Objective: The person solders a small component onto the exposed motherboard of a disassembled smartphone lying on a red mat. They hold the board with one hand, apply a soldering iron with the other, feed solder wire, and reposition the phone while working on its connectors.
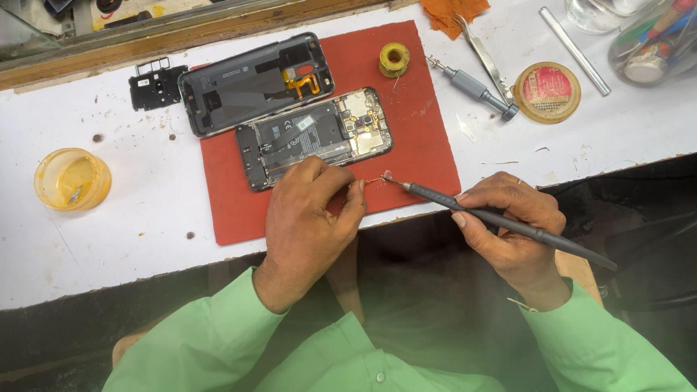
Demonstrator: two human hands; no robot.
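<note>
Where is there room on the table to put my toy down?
Bare white table lies between the yellow dish and the red mat. The mat's near-left corner is free too. It is crowded around the opened phone, and at the far right by the jars.

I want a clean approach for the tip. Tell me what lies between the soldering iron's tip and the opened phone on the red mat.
The left hand does: its fingers pinch something small right at the tip of the soldering iron, held by the right hand, just short of the opened phone. Otherwise only bare red mat shows there.
</note>
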